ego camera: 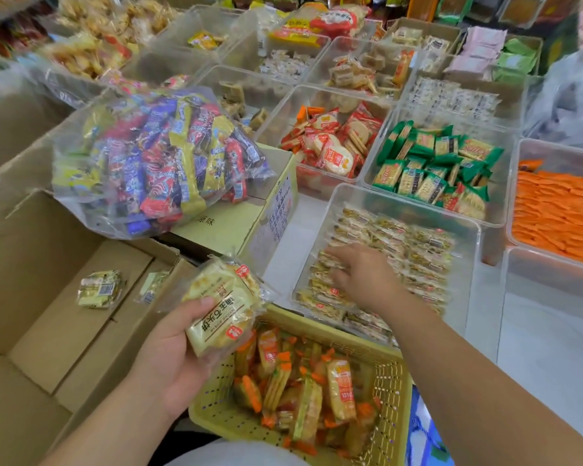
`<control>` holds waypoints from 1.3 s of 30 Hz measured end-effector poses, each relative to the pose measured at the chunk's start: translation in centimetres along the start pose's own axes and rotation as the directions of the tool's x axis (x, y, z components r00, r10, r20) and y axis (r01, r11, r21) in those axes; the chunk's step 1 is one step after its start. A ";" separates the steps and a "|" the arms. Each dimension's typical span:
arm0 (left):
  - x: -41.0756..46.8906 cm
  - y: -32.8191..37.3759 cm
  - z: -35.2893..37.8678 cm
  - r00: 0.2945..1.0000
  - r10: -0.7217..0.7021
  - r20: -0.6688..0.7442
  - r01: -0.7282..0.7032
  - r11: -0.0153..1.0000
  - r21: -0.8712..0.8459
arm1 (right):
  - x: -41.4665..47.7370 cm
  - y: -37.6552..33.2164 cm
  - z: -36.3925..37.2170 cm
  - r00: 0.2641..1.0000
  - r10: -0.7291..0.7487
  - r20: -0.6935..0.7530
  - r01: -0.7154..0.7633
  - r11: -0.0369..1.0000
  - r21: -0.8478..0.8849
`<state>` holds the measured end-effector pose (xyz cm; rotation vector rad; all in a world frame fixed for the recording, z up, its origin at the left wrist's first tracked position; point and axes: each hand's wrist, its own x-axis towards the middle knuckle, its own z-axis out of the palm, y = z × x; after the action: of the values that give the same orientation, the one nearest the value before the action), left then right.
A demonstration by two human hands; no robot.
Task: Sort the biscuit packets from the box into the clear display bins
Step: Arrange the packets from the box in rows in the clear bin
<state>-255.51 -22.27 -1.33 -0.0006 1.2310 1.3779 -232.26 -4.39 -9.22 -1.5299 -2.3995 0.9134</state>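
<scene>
head view: two bare hands of a person, seen from above, over a crowded display of snack packets.
left hand (169, 354): near centre, palm up, with fingers and thumb curled round a small stack of biscuit packets (223, 304).
biscuit packets: pale yellow wrappers with clear ends, red corner marks and dark print. the stack is held tilted, above the near left corner of the basket and beside the box.
right hand (364, 277): reaching forward into the clear bin (320, 237). the fingers are stretched out and spread, lying on the packets there. nothing is seen grasped, though the fingertips are blurred.
clear bin: right of centre, at mid distance. it holds rows of packets (414, 250), pale and laid flat, overlapping.
cardboard box (37, 297): near left, flaps open. one loose packet (99, 289) lies on its bottom, and a second packet (152, 287) lies to its right, partly behind a flap.
yellow basket (212, 412): near centre, below the left hand. it holds a heap of orange-striped packets (317, 398).
bag of sweets (162, 156): far left of the clear bin, clear plastic with blue, red and yellow wrappers inside. it rests on a closed carton (223, 227).
far bins: red packets (330, 142) beyond the clear bin, green packets (435, 166) to their right, orange packets (559, 213) at the far right.
</scene>
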 end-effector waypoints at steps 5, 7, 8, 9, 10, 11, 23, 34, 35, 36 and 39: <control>0.1 -0.2 -0.8 1.000 -0.018 -0.022 0.018 1.000 -0.017 | 0.6 0.2 0.5 0.982 0.065 0.177 -0.086 0.990 0.113; 0.3 -0.3 -1.3 0.999 -0.029 -0.024 0.029 0.999 -0.024 | 0.3 0.6 0.3 0.976 0.072 0.205 -0.113 0.975 0.192; 0.4 -0.5 -1.6 0.999 -0.038 -0.021 0.038 0.999 -0.030 | 0.2 0.8 0.2 0.974 0.084 0.210 -0.131 0.967 0.218; 0.5 -0.6 -1.8 0.999 -0.049 -0.019 0.049 0.998 -0.036 | 0.0 0.9 0.2 0.973 0.093 0.211 -0.144 0.961 0.236; 0.6 -0.8 -2.0 0.998 -0.061 -0.017 0.060 0.997 -0.042 | 0.0 0.9 0.2 0.972 0.098 0.212 -0.151 0.955 0.255; 0.7 -0.9 -2.2 0.997 -0.070 -0.016 0.069 0.997 -0.045 | -0.1 0.9 0.3 0.972 0.099 0.212 -0.157 0.948 0.279; 0.8 -1.1 -2.8 0.995 -0.096 0.014 0.097 0.991 -0.090 | -0.6 1.0 1.3 0.987 0.036 0.158 -0.078 0.960 0.268; 0.4 -0.5 -2.4 0.990 -0.105 0.095 0.102 0.994 0.036 | -1.8 -3.8 0.0 0.999 -0.044 -0.022 0.040 0.989 -0.141; 0.4 -0.4 -2.2 0.990 -0.100 0.097 0.095 0.994 0.052 | -2.8 -5.0 -0.2 0.989 -0.112 -0.092 0.108 0.993 -0.049; 0.4 -0.4 -2.1 0.991 -0.095 0.098 0.090 0.994 0.060 | -3.9 -6.1 -0.3 0.979 -0.162 -0.126 0.172 0.983 0.071; 0.4 -0.4 -1.7 0.990 -0.098 0.100 0.088 0.992 0.095 | -6.8 -8.9 -0.2 0.926 -0.371 -0.065 0.376 0.901 0.218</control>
<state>-256.40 -23.14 -2.60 0.0759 1.1899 1.2251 -235.83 -12.81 -2.71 -0.9475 -2.3549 1.0293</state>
